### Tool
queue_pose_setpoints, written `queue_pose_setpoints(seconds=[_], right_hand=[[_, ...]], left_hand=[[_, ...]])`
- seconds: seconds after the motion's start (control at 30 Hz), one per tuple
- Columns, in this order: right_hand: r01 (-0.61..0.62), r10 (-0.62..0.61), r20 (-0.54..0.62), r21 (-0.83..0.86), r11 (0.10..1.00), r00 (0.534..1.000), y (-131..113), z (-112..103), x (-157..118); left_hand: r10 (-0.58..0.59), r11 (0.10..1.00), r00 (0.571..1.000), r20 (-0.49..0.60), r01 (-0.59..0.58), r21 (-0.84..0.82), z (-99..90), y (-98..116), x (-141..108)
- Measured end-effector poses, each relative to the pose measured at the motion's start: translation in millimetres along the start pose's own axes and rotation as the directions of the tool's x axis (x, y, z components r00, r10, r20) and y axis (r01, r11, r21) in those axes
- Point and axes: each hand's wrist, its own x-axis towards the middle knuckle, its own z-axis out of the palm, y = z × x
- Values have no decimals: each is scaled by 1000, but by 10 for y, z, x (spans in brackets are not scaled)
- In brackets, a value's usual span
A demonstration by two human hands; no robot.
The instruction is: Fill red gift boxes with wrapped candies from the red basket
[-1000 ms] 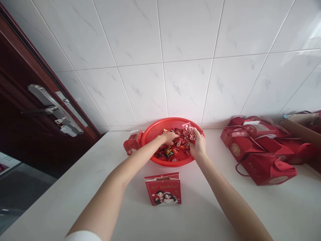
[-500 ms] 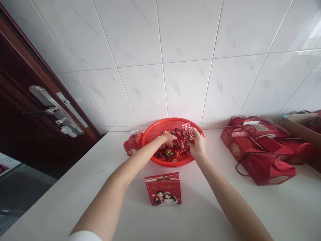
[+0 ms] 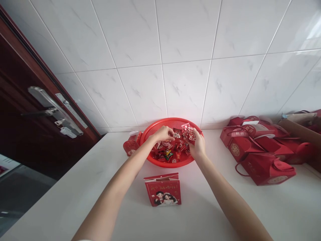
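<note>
White tiles point(image 3: 185, 83) rose behind a pale surface point(image 3: 198, 204), where a red basket point(image 3: 173, 165) held wrapped sweets point(image 3: 167, 154). Near it stood an open-topped red box point(image 3: 163, 193), its contents hidden; a small red carton point(image 3: 131, 147) sat just left of the basket, and red gift boxes point(image 3: 268, 169) lay heaped at right. Over the basket, the right hand point(image 3: 199, 144) gripped red-and-white packets point(image 3: 190, 133), as before. Since the earlier frame the left hand point(image 3: 162, 134) had lifted slightly leftward, fingers narrowed; whether it pinched anything was unclear.
</note>
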Motion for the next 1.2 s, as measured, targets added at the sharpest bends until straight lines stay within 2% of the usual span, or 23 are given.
queue_pose_setpoints(seconds=[0.1,0.17,0.27,0.43,0.53,0.67,0.83,0.93,1.03,1.2], right_hand=[[8,-8,10,-5,1000,1000,14,-13,19],[10,-10,15,-6,1000,1000,19,-17,23],[6,-6,29,-3,1000,1000,17,-14,26],[-56,55,56,0,998,997,-11,5,33],[-109,112,96,-33,993,989,-48,24,13],[-168,179,168,-78,983,969,-92,40,-30],[-303,326,233,-131,944,916,-96,31,-40],[-364,396,254,-166,917,882,-95,32,-46],[-362,407,286,-197,911,868,-106,35,-77],[-255,327,382,-227,940,865,-103,25,-127]], left_hand=[[-6,999,1000,-30,4,-41,1,36,-7],[2,997,996,-92,-9,-82,-5,52,-1],[43,983,983,-181,-74,-169,-37,75,-10],[72,910,968,-241,-162,-381,-84,162,-179],[27,854,974,-225,-140,-501,-68,245,-363],[-79,730,974,-213,-89,-678,-22,356,-598],[-177,664,964,-197,-31,-747,14,433,-781],[-237,592,958,-164,8,-806,54,443,-829],[-250,534,956,-152,5,-846,111,439,-839],[-305,489,936,-176,-4,-872,177,419,-824]])
